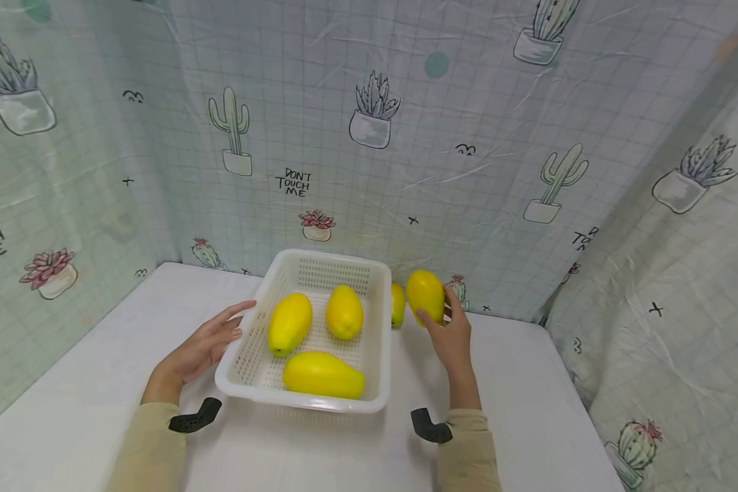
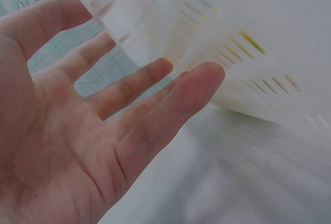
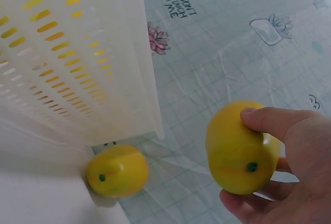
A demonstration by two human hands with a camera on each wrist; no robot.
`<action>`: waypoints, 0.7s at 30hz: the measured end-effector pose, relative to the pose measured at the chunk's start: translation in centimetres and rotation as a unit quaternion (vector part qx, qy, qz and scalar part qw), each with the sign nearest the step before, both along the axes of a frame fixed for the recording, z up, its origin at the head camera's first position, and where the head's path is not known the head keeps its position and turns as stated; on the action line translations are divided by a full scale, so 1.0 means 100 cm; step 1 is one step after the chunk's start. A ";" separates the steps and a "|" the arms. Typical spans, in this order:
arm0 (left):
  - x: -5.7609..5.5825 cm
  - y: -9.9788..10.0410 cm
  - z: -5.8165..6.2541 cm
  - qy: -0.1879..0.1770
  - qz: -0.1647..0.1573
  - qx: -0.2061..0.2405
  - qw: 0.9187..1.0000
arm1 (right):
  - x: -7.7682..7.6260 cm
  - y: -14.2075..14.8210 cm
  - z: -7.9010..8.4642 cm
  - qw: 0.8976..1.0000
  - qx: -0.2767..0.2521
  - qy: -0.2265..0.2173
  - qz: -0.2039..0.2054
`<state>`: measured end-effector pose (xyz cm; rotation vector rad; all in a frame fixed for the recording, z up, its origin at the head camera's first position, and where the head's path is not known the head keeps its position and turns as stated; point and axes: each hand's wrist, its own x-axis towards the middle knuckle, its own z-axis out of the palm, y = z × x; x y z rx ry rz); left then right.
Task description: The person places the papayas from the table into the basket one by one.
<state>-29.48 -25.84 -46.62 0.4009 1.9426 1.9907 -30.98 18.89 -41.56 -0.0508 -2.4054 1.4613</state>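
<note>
A white plastic basket with slotted walls holds three yellow papayas, one at the left, one at the upper right and one lying across the front. My left hand is at the basket's left side, its fingers spread and loosely extended by the rim; in the left wrist view the palm holds nothing. To the right of the basket, my right hand grips another yellow papaya between thumb and fingers. In the right wrist view this papaya shows a green stem spot.
One more yellow papaya sits against the basket's right side, partly hidden by it in the head view. The white table is bordered at the back and sides by a cactus-printed curtain.
</note>
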 end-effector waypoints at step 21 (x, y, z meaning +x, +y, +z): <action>-0.002 -0.001 -0.003 0.003 0.001 0.005 1.000 | 0.009 -0.007 0.011 0.999 0.010 0.011 0.037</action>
